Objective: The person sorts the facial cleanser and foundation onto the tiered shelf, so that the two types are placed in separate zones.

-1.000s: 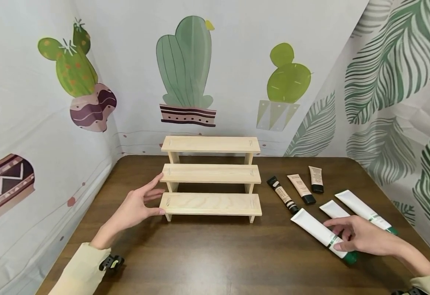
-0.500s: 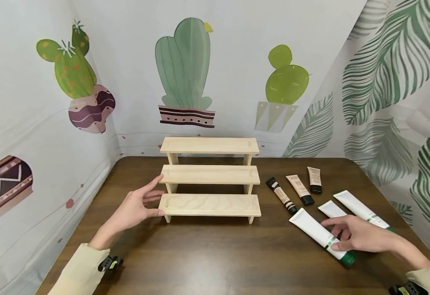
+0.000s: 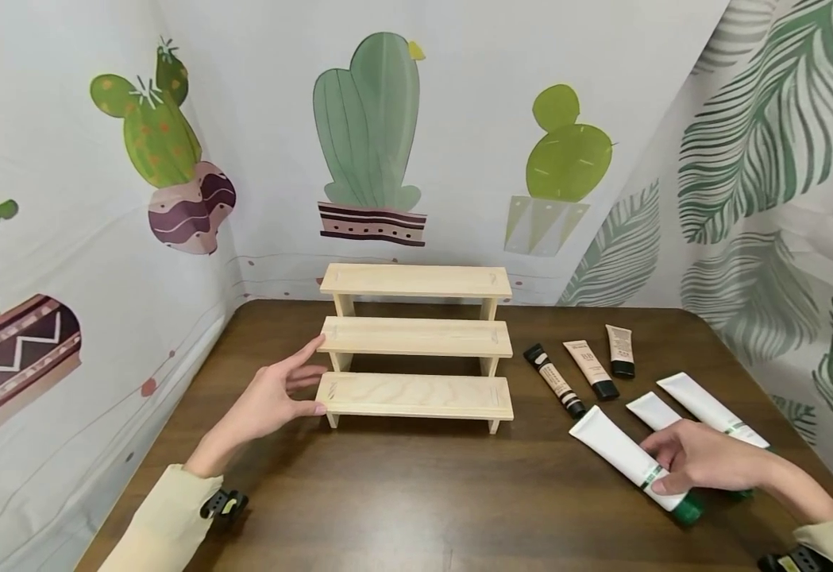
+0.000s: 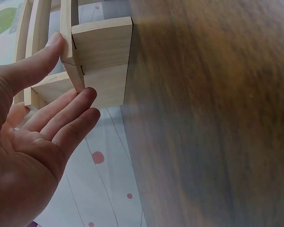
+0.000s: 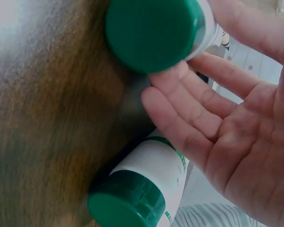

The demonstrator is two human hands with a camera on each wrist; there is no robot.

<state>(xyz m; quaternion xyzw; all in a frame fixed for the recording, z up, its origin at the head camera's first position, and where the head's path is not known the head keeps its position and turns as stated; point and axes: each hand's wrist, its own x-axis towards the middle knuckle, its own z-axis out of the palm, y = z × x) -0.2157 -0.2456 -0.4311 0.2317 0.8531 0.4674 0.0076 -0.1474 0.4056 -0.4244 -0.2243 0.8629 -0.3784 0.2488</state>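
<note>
In the head view, a three-step wooden shelf stand (image 3: 416,389) sits on the brown table. At its left end is my left hand (image 3: 262,409), thumb against the lowest board and a fingertip at the middle board, fingers extended; the left wrist view shows the fingers (image 4: 75,127) beside the board's end. My right hand (image 3: 709,457) holds a white squeeze tube (image 3: 616,449) with a green cap, thumb on the near side and fingers on the far side. Up close in the right wrist view, its green cap (image 5: 151,35) is above the fingertips.
Partly behind my right hand lie two more white tubes, a shorter one (image 3: 652,411) and a longer one (image 3: 709,409). Farther back are a slim black-capped tube (image 3: 555,381), a beige tube (image 3: 588,367) and a small beige tube (image 3: 620,349). A printed cloth (image 3: 459,119) hangs behind the table.
The right hand's fingers have drawn in around the white squeeze tube, whose capped end has shifted slightly. My left hand stays at the stand's end. The whole view has swung a little left.
</note>
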